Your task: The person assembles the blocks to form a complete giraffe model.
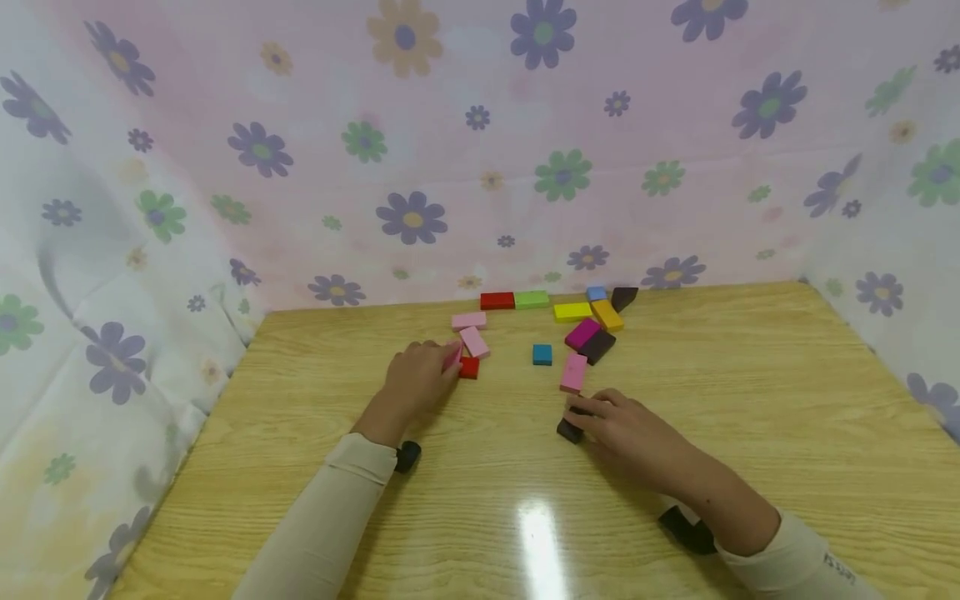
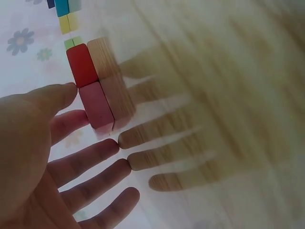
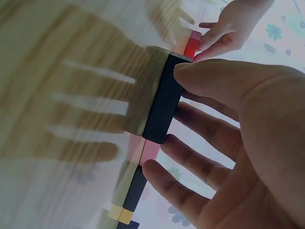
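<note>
At the left of the block row, my left hand point(image 1: 420, 379) pinches a pink block point(image 2: 96, 105) between thumb and index finger; its other fingers are spread. A small red block point(image 1: 469, 367) touches that pink block. My right hand point(image 1: 626, 433) pinches a black block point(image 3: 164, 100) on the tabletop, with the thumb on its near side and the index finger mostly hidden behind. In the head view the fingers cover part of this black block. Just beyond it lies another pink block point(image 1: 573, 373).
Two pale pink blocks point(image 1: 475, 342) lie beyond my left hand. A blue block point(image 1: 542, 355) sits between the hands. Red point(image 1: 497, 301), green point(image 1: 532, 299), yellow point(image 1: 573, 312), orange point(image 1: 607, 315), magenta point(image 1: 582, 334) and dark point(image 1: 597, 347) blocks curve along the back, before a flowered cloth point(image 1: 450, 167).
</note>
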The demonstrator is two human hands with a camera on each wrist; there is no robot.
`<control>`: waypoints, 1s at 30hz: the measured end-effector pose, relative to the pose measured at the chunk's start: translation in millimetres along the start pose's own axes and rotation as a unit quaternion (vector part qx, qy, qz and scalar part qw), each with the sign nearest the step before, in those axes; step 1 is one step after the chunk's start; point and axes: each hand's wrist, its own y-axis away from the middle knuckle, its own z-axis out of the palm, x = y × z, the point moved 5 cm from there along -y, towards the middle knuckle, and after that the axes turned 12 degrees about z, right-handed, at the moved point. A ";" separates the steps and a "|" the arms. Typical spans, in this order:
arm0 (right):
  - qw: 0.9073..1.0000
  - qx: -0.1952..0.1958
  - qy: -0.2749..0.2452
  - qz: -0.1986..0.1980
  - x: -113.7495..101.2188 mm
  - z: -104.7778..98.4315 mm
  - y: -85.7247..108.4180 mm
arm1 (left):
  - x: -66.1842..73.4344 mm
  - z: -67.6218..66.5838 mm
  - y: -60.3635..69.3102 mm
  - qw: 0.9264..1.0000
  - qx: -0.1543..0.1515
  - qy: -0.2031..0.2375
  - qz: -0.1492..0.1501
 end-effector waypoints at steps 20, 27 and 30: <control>1.000 -0.006 -0.011 0.008 -1.0 -3.7 -0.7 | -4.2 -2.3 33.6 0.998 0.036 0.049 -0.012; 1.000 -0.008 -0.007 0.014 -1.8 -3.4 0.3 | 6.6 -4.9 55.5 0.999 0.033 0.021 0.014; 1.000 -0.007 -0.004 0.016 -2.3 -3.4 0.6 | 12.4 -5.3 65.1 0.999 0.032 0.014 0.023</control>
